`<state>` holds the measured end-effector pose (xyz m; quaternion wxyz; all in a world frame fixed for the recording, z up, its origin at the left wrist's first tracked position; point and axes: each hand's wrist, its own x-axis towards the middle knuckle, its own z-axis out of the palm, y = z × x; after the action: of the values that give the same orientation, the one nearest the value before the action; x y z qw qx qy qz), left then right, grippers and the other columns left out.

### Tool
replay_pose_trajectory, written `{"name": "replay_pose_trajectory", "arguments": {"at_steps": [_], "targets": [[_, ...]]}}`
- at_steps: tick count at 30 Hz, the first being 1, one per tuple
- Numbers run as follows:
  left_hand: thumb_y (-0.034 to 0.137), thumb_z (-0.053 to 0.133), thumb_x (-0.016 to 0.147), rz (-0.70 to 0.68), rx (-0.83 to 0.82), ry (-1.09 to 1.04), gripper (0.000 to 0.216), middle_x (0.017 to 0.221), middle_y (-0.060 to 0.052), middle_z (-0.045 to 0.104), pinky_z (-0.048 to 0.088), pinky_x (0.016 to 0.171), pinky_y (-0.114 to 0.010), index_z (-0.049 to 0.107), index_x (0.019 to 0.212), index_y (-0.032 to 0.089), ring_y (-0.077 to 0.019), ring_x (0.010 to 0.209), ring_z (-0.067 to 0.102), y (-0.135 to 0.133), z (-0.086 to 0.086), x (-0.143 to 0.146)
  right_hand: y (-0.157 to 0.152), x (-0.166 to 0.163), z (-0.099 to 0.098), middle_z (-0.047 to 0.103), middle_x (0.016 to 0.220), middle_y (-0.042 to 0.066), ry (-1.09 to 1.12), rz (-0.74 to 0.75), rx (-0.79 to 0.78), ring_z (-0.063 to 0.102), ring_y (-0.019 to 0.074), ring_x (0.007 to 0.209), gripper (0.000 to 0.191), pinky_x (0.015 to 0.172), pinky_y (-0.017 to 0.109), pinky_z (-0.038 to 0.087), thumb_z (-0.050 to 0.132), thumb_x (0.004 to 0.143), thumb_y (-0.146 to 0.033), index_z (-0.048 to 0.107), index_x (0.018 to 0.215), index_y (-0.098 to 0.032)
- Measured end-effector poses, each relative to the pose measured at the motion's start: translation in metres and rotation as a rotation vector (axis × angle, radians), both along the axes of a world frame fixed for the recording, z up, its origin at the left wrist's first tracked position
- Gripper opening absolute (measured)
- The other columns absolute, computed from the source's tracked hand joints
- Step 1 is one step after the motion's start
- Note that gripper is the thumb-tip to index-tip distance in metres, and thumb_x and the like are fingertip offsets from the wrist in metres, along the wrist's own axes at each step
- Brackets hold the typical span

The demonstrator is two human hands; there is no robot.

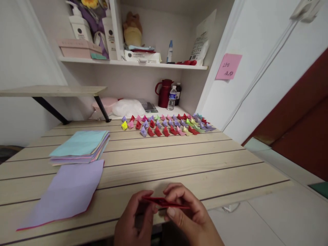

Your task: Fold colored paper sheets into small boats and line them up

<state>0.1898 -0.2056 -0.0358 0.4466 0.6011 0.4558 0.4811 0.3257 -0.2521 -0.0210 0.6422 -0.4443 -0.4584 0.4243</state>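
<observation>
Low in the view, my left hand (pixel 134 218) and my right hand (pixel 186 212) both pinch a narrow folded piece of red paper (pixel 164 202) just above the near edge of the wooden table (pixel 179 164). Each hand's fingers are closed on one end of the strip. To the left lies a flat lilac sheet (pixel 66 191) with a red sheet showing under its edge. Behind it sits a stack of coloured paper (pixel 80 147) topped by a light blue sheet. Several small folded paper shapes (pixel 166 124) in red, purple, pink, green and yellow stand in rows at the far side.
A red jug (pixel 164 93), a water bottle (pixel 172 98) and a dark bottle stand in the back niche. A shelf (pixel 133 63) above holds boxes, bottles and a plush toy. A pink sticky note (pixel 228 66) hangs on the white wall. A side shelf (pixel 51 90) juts out at left.
</observation>
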Motion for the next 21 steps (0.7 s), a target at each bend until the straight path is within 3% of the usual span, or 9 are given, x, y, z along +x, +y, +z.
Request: {"name": "replay_pose_trajectory", "arguments": {"at_steps": [3, 6, 11, 16, 21], "targets": [[0.042, 0.057, 0.088, 0.035, 0.087, 0.056, 0.02, 0.082, 0.002, 0.074, 0.054, 0.067, -0.023, 0.064, 0.098, 0.027, -0.0146, 0.071, 0.07, 0.001, -0.001, 0.002, 0.0, 0.002, 0.002, 0.066, 0.087, 0.001, -0.013, -0.015, -0.103, 0.064, 0.0162, 0.072, 0.022, 0.062, 0.026, 0.054, 0.067, 0.088, -0.042, 0.06, 0.101, -0.027], [0.033, 0.056, 0.09, 0.054, 0.28, 0.198, 0.011, 0.084, 0.004, 0.072, 0.053, 0.071, -0.024, 0.065, 0.094, 0.029, -0.0143, 0.073, 0.068, 0.003, -0.006, 0.001, 0.002, 0.007, 0.001, 0.066, 0.078, 0.0, -0.013, -0.095, -0.141, 0.061, 0.0145, 0.067, 0.026, 0.062, 0.025, 0.051, 0.066, 0.089, -0.04, 0.058, 0.109, -0.025], [0.026, 0.049, 0.095, 0.059, 0.56, 0.416, 0.017, 0.1, -0.003, 0.068, 0.055, 0.078, -0.03, 0.064, 0.102, 0.028, -0.0174, 0.089, 0.067, 0.009, -0.019, -0.002, 0.01, 0.016, 0.002, 0.065, 0.077, 0.002, -0.156, -0.127, -0.148, 0.06, 0.014, 0.067, 0.021, 0.062, 0.024, 0.049, 0.065, 0.09, -0.04, 0.063, 0.087, -0.02], [0.019, 0.049, 0.095, 0.198, 0.786, 0.587, 0.02, 0.119, -0.01, 0.062, 0.056, 0.088, -0.036, 0.057, 0.112, 0.024, -0.0211, 0.108, 0.063, 0.012, -0.027, -0.001, 0.017, 0.016, 0.005, 0.064, 0.073, 0.001, -0.226, -0.078, -0.166, 0.059, 0.015, 0.067, 0.022, 0.065, 0.025, 0.049, 0.06, 0.093, -0.039, 0.061, 0.084, -0.02], [0.021, 0.058, 0.09, 0.177, 0.983, 0.726, 0.024, 0.119, -0.015, 0.061, 0.061, 0.08, -0.038, 0.057, 0.114, 0.018, -0.0244, 0.105, 0.066, 0.019, -0.021, -0.008, 0.013, 0.025, 0.002, 0.064, 0.099, 0.003, -0.459, -0.239, -0.054, 0.062, 0.0166, 0.082, 0.013, 0.07, 0.025, 0.051, 0.057, 0.095, -0.036, 0.061, 0.1, -0.024]]}}
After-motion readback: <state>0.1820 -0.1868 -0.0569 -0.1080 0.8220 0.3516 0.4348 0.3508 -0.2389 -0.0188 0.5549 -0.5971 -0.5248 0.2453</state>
